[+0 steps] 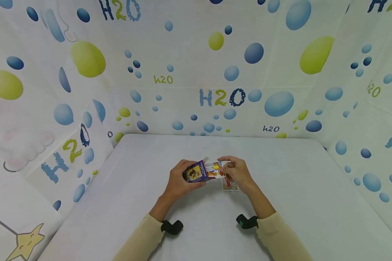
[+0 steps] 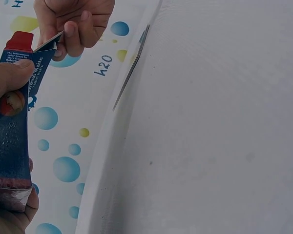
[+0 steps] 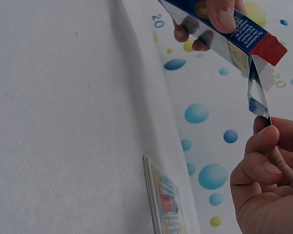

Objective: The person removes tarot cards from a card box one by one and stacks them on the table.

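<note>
My left hand (image 1: 179, 181) grips a dark blue tarot card box (image 1: 196, 172), thumb on one side and fingers on the other. The left wrist view shows the box (image 2: 10, 146) with "Tarot Deck" lettering and a red tab (image 2: 20, 41) standing out at its open end. With thumb and fingertips, my right hand (image 1: 237, 172) pinches the box's raised lid flap (image 3: 258, 92). A stack of colourful cards (image 1: 230, 185) lies on the table below my right hand; its edge shows in the right wrist view. Whether anything is inside the box cannot be told.
A white cloth covers the table (image 1: 281, 181). Behind it and at both sides hangs a white curtain (image 1: 189, 47) with blue and green dots and H2O lettering. Each wrist wears a black strap with a camera (image 1: 172, 227).
</note>
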Motion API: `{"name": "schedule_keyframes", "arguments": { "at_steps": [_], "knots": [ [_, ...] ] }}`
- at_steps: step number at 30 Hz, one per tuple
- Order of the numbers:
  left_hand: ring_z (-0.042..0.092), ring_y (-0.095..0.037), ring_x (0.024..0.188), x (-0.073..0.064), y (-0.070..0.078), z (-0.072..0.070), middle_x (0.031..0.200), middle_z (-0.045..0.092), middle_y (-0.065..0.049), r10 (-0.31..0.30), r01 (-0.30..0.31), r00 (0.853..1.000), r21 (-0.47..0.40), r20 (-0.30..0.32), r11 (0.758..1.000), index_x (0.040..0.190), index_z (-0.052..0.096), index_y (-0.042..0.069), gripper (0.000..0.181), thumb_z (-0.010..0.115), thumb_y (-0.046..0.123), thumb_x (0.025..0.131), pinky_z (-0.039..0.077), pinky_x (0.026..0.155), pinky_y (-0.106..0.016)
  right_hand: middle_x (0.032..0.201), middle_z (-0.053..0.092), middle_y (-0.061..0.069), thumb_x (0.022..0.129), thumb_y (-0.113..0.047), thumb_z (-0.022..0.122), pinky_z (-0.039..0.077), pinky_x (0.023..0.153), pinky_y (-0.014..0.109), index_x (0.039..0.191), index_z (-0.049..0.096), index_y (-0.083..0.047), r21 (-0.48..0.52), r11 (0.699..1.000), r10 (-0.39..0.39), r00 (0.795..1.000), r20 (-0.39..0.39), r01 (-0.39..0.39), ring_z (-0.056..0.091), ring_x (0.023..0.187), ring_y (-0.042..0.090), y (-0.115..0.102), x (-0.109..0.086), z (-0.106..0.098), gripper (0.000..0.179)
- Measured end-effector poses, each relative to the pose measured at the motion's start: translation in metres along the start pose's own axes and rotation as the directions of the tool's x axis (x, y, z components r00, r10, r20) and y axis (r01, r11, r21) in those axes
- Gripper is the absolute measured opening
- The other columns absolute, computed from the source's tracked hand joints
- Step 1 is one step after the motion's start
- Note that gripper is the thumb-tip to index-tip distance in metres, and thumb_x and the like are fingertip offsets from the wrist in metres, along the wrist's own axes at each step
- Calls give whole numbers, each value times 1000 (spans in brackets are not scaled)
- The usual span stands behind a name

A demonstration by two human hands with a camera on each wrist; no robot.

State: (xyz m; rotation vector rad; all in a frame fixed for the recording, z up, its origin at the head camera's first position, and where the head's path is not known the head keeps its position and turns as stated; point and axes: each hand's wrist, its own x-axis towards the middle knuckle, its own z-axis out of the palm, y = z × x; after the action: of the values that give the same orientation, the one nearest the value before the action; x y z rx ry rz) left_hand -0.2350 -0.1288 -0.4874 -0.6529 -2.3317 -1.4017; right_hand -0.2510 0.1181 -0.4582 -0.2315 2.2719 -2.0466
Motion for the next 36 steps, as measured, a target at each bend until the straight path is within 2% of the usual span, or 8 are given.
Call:
{"name": "schedule_keyframes", "arguments": {
  "at_steps": [7, 25, 36],
  "knots": [
    [56, -15, 114, 0, 0, -1, 123, 60, 5, -7, 7, 1000, -6, -2, 1000, 129, 65, 20, 66, 94, 32, 72, 50, 101, -40, 78, 64, 6, 95, -2, 63, 40, 49, 24, 130, 63, 0, -3, 1000, 5, 1000, -10, -5, 49, 57, 19, 1, 1, -2, 36],
    [56, -16, 113, 0, 0, -1, 122, 60, 3, 3, -2, 999, 23, -34, 1000, 129, 65, 20, 65, 94, 33, 72, 51, 100, -41, 76, 64, 8, 94, -5, 64, 43, 51, 26, 127, 64, -1, -18, 1000, 6, 999, -33, -7, 51, 57, 19, 0, 1, -6, 34],
    [56, -17, 113, 1, 0, 0, 122, 60, 3, 5, -4, 999, 36, -51, 999, 130, 65, 20, 66, 94, 32, 72, 51, 100, -42, 74, 65, 10, 94, -5, 61, 43, 50, 26, 121, 65, -3, -24, 999, -24, 999, -44, 23, 52, 58, 20, 5, 2, -11, 28]
  ]
}}
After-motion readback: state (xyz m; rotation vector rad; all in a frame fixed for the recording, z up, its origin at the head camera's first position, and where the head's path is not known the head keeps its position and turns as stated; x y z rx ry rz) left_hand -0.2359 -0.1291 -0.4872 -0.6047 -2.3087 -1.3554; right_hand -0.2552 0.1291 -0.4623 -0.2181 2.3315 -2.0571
